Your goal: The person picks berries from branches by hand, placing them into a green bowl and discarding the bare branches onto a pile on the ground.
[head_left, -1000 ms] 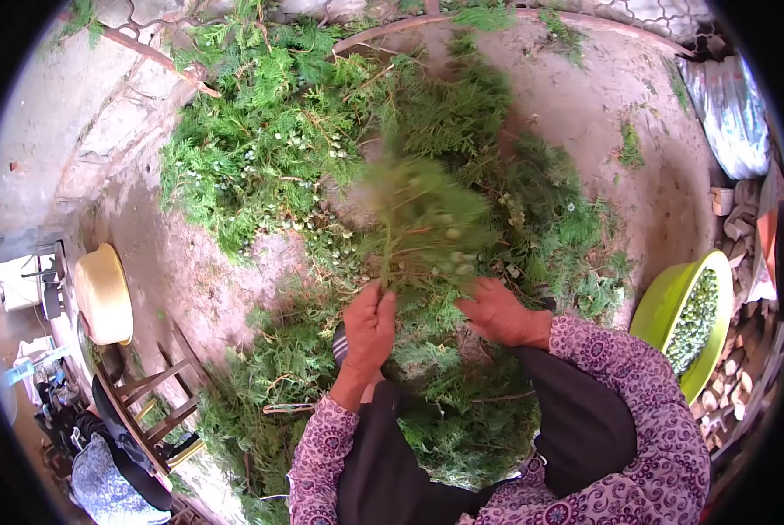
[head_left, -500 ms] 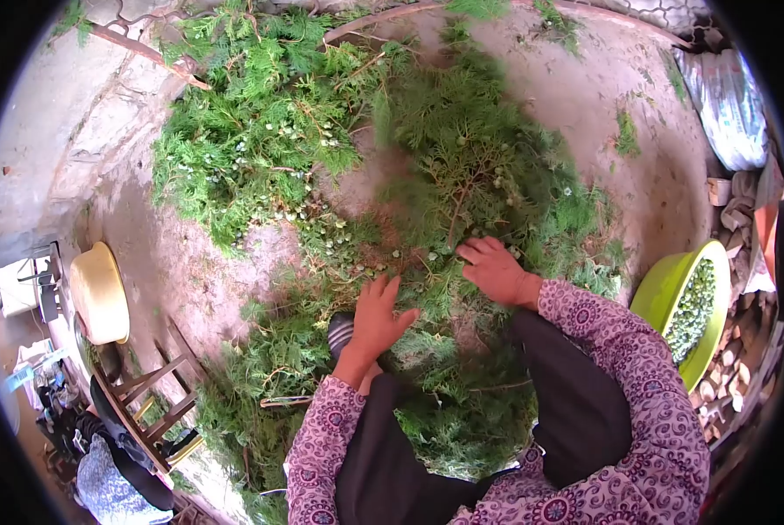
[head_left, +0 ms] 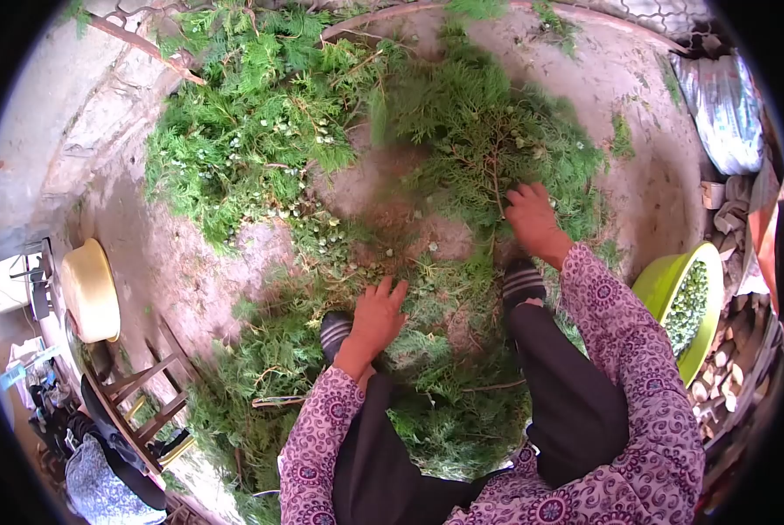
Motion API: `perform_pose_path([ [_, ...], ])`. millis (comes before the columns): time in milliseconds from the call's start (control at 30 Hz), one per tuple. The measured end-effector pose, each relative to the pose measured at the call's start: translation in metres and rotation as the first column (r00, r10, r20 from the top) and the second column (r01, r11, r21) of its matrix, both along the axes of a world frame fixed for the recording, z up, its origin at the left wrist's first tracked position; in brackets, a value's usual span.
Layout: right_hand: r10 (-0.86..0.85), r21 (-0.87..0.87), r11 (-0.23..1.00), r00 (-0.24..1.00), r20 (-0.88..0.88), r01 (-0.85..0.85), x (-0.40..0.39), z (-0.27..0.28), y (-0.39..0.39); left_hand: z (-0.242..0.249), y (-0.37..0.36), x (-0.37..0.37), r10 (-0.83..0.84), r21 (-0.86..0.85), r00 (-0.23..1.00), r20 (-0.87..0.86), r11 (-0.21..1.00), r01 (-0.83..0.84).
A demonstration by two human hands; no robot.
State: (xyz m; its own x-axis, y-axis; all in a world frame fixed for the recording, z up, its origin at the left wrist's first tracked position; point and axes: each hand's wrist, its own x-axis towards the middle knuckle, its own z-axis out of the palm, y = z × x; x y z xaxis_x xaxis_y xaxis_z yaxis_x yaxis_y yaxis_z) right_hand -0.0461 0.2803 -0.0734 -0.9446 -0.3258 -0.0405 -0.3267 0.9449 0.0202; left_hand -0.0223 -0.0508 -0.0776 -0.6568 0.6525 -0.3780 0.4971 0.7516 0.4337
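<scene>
My right hand (head_left: 536,226) is closed at the stem end of a leafy conifer branch (head_left: 488,144), which spreads out above it over the floor. The thumb side and part of the grip are hidden. My left hand (head_left: 375,322) hovers near my left foot with its fingers stretched out and nothing in them. Below and beside it lie more green conifer sprigs (head_left: 278,350). Small pale cones (head_left: 326,236) are scattered over the ground between the hands and a larger heap of cone-bearing branches (head_left: 243,131) at the upper left.
A lime-green basin (head_left: 707,346) holding many small green cones stands at the right, beside chopped wood (head_left: 715,385). A yellowish basin (head_left: 90,293) and a wooden chair (head_left: 138,402) are at the left. A shiny plastic sack (head_left: 721,109) leans at the upper right.
My right hand has moved right and up, and the conifer branch has shifted right with it. Bare floor and my right foot now show. My left hand has barely moved.
</scene>
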Motion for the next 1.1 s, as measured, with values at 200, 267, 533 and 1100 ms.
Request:
perform_pose_path([
  [200,0.061,-0.242,0.969,0.906,0.42,0.047,0.009,0.031,-0.076,-0.022,0.0,-0.001,0.025,0.021,0.991,-0.131,1.0,-0.022],
  [267,0.115,-0.307,0.951,0.88,0.462,0.037,0.005,0.013,-0.097,-0.029,-0.002,-0.001,0.021,0.013,0.987,-0.156,1.0,-0.019],
  [533,0.189,-0.354,0.934,0.899,0.395,-0.041,-0.009,-0.035,-0.123,-0.024,-0.015,-0.011,0.202,0.274,0.95,-0.236,0.952,-0.134],
  [1100,0.269,-0.59,0.8,0.816,0.512,0.106,0.025,-0.037,-0.124,-0.011,-0.051,0.055,0.603,0.327,0.744,0.288,0.668,-0.669],
])
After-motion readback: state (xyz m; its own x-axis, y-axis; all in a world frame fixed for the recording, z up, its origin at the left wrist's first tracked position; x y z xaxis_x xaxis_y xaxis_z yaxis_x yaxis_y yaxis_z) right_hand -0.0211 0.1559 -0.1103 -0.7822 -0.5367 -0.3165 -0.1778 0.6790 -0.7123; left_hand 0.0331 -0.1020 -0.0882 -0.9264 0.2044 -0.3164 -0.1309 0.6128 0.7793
